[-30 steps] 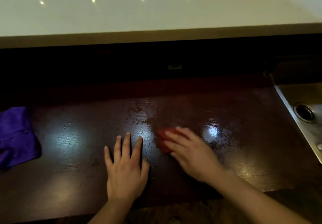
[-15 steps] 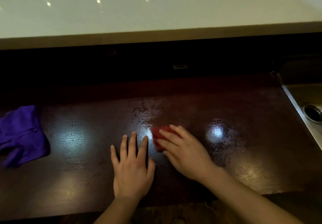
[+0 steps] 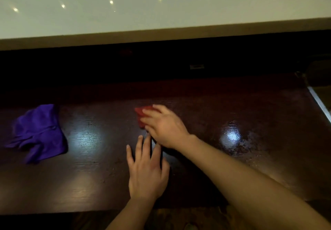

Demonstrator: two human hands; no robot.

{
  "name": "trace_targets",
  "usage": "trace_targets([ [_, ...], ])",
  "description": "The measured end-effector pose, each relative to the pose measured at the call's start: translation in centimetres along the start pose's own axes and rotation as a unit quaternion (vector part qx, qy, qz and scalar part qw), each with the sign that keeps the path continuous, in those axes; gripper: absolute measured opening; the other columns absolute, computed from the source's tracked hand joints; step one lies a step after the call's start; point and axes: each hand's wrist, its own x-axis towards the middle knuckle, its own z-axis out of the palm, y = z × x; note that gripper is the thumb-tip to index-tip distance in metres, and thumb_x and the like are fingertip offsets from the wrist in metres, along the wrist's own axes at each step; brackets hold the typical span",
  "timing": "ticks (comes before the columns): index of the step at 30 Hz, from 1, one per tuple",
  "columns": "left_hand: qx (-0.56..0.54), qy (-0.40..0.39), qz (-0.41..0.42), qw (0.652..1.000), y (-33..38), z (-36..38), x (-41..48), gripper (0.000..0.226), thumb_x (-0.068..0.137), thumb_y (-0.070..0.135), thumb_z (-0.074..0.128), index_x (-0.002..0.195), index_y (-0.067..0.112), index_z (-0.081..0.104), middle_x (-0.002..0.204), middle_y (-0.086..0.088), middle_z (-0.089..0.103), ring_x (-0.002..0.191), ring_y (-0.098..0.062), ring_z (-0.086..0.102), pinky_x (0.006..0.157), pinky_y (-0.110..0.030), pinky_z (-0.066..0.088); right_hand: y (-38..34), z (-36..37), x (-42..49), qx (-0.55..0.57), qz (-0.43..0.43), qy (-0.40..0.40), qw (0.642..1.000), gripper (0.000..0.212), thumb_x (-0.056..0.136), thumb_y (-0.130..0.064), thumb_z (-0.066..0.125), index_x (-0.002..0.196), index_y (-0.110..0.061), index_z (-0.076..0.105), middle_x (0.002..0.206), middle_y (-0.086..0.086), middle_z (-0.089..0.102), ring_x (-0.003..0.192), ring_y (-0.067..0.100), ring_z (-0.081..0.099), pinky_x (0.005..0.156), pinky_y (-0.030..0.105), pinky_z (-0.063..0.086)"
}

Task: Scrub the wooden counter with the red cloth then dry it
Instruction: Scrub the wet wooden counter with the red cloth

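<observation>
Head view, red cloth (image 3: 141, 112): folded small under my right hand (image 3: 164, 127), about midway along the wooden counter (image 3: 241, 108), nearer its back edge than its front. Only one corner and the left side show past my fingers.
Right hand: flat on the cloth, fingers together and stretched over it, pressing rather than pinching. The hand is blurred, so I cannot tell whether the thumb hooks under the cloth.
Left hand (image 3: 146, 172): open and holding nothing, fingers spread, palm down on the bare wood near the front edge, just in front of my right hand.
How the cloth handles: I judge it soft, light and limp, probably damp. It should bunch or slip out if I push from one edge only, so the hold belongs on top, palm over its middle, weight straight down.
How the counter handles: stiff, dark and glossy, with wet-looking speckle toward the right end. I judge it slick where wet.
Purple cloth (image 3: 38, 133): crumpled near the left end of the counter, well apart from both hands. I take it for the drying cloth.
Sink edge (image 3: 318, 102): a metal strip at the counter's right end.
Count: one red cloth, one purple cloth, one counter, two hands.
</observation>
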Motion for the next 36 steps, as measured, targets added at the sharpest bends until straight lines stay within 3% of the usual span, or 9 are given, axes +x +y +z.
trace_targets([
  [5,-0.057,0.051,0.005,0.997,-0.1,0.4,-0.2,0.035,0.085,0.034,0.046,0.117,0.021,0.053,0.137,-0.009,0.05,0.139,-0.027,0.037,0.114,-0.066,0.02,5.3,-2.3,-10.0,0.015,0.057,0.03,0.998,0.031,0.094,-0.034,0.053,0.12,-0.027,0.067,0.137,-0.006,0.058,0.131,0.027,0.047,0.111,0.038,0.039],
  [10,-0.089,0.074,-0.004,0.993,0.1,0.2,-0.2,0.043,0.087,0.035,0.045,0.123,0.014,0.054,0.142,-0.012,0.047,0.139,-0.029,0.037,0.114,-0.066,0.019,5.2,-2.9,-3.2,0.007,0.22,0.059,0.974,0.035,0.096,-0.031,0.054,0.128,-0.021,0.063,0.144,0.001,0.053,0.136,0.031,0.037,0.116,0.034,0.027],
  [13,-0.168,0.105,-0.028,0.98,-0.1,-0.2,-0.5,0.055,0.087,0.033,0.044,0.139,0.015,0.042,0.151,-0.012,0.038,0.141,-0.03,0.034,0.113,-0.065,0.025,0.7,-1.2,0.7,0.014,0.075,-0.01,0.997,0.035,0.096,-0.03,0.052,0.129,-0.021,0.062,0.146,0.001,0.051,0.138,0.026,0.036,0.117,0.031,0.017],
  [17,-0.197,0.112,-0.049,0.973,-0.5,-0.1,-0.7,0.059,0.092,0.038,0.04,0.148,0.02,0.036,0.158,-0.008,0.03,0.145,-0.025,0.025,0.112,-0.064,0.029,0.1,-0.9,-4.9,0.025,-0.123,-0.086,0.988,0.034,0.095,-0.036,0.046,0.121,-0.027,0.066,0.142,-0.01,0.054,0.139,0.021,0.035,0.118,0.037,0.026],
  [24,-0.148,0.094,-0.012,0.984,-0.3,0.1,-0.5,0.055,0.093,0.04,0.04,0.142,0.016,0.045,0.156,-0.012,0.034,0.147,-0.028,0.026,0.115,-0.064,0.021,5.7,-2.9,-3.2,0.025,0.192,0.026,0.981,0.035,0.092,-0.036,0.059,0.126,-0.027,0.064,0.144,-0.007,0.052,0.137,0.027,0.037,0.113,0.029,0.027],
  [29,-0.231,0.143,-0.047,0.961,-0.4,-0.4,-0.6,0.055,0.094,0.038,0.039,0.147,0.027,0.033,0.159,-0.011,0.028,0.147,-0.029,0.023,0.109,-0.062,0.034,-2.1,0.7,4.8,0.034,-0.02,-0.066,0.997,0.036,0.096,-0.036,0.054,0.131,-0.029,0.059,0.149,-0.007,0.046,0.142,0.024,0.029,0.117,0.031,0.022],
  [32,-0.227,0.199,-0.069,0.951,-0.8,-0.3,-1.0,0.047,0.093,0.034,0.043,0.14,0.026,0.046,0.149,-0.013,0.038,0.141,-0.033,0.033,0.107,-0.058,0.036,-3.3,0.2,4.3,0.05,-0.205,-0.158,0.965,0.036,0.096,-0.033,0.053,0.131,-0.03,0.059,0.148,-0.011,0.047,0.142,0.019,0.029,0.112,0.026,0.026],
  [34,-0.213,0.208,-0.065,0.952,-1.0,-0.3,-1.2,0.046,0.093,0.034,0.043,0.139,0.026,0.048,0.143,-0.013,0.042,0.136,-0.032,0.038,0.107,-0.054,0.035,-1.6,-0.8,1.7,0.058,-0.212,-0.163,0.962,0.034,0.096,-0.035,0.055,0.129,-0.033,0.06,0.146,-0.015,0.048,0.141,0.016,0.031,0.11,0.025,0.029],
  [36,-0.219,0.19,-0.087,0.953,-1.0,-0.3,-0.9,0.049,0.093,0.037,0.042,0.14,0.023,0.046,0.146,-0.013,0.041,0.135,-0.032,0.039,0.106,-0.053,0.036,2.0,-1.8,-1.9,0.061,-0.107,-0.105,0.987,0.031,0.094,-0.035,0.058,0.125,-0.034,0.064,0.143,-0.015,0.052,0.139,0.018,0.036,0.113,0.034,0.034],
])
